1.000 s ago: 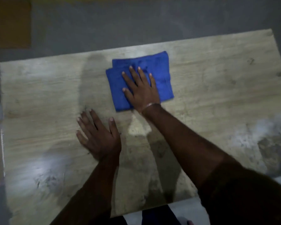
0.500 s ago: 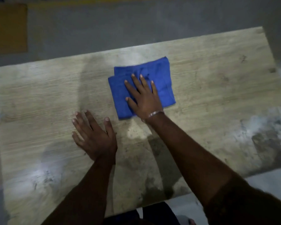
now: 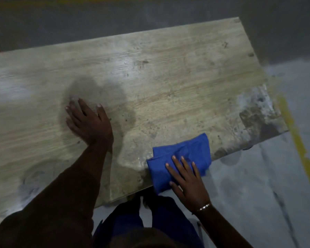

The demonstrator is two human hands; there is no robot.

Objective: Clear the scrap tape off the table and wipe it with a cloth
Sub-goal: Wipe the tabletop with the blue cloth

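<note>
Since 1 second ago the cloth slides from table centre to near edge, overhanging; right hand presses, fingers spread. Left hand rests flat. Soft, light; press from above.

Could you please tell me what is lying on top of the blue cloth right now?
The right hand presses flat on the blue cloth, fingers spread. The cloth overhangs the wooden table's near edge; whatever lies beneath it is hidden.
</note>
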